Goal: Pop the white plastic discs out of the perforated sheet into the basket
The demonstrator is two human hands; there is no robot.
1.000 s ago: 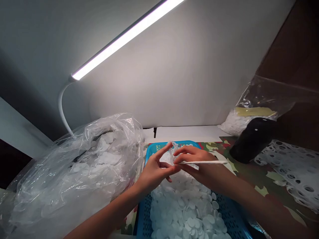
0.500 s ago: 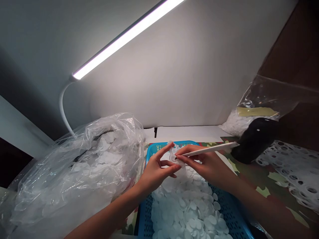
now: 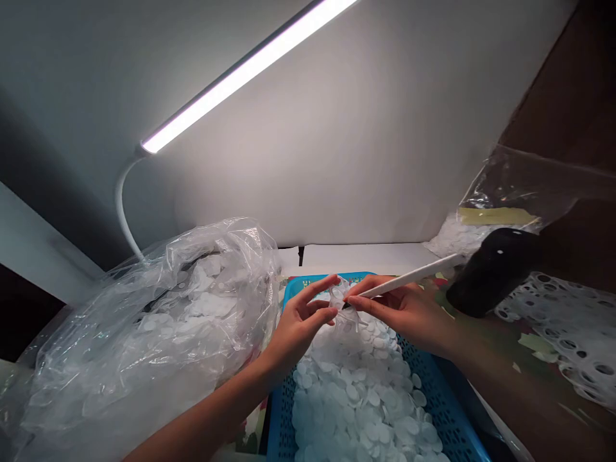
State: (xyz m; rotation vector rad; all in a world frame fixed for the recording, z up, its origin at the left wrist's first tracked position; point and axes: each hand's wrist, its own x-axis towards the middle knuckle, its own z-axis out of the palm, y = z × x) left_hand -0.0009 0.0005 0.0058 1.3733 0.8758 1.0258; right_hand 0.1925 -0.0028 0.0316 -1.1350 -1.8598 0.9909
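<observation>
My left hand (image 3: 299, 324) is over the far part of a blue plastic basket (image 3: 276, 427), its fingers closed on a small translucent white sheet (image 3: 338, 292) with round cut-outs. Between the thumb and fingers of my right hand (image 3: 409, 312) is a slim white pen-like tool (image 3: 409, 277). Its dark tip points left and reaches the sheet; its exact kind is hard to make out. Under both hands, many thin white discs (image 3: 370, 410) fill the basket. Some of the sheet hides behind my fingers.
A large clear plastic bag (image 3: 144, 359) of white pieces lies on the left. At the right are a black rounded object (image 3: 495, 273), perforated white sheets (image 3: 568, 327) and another clear bag (image 3: 462, 234). A lit lamp (image 3: 250, 77) hangs above.
Both hands have shifted slightly. My left thumb has drawn back and up, and the sheet's loose lower edge now shows below the tool's tip. The tool is tilted a little more steeply.
</observation>
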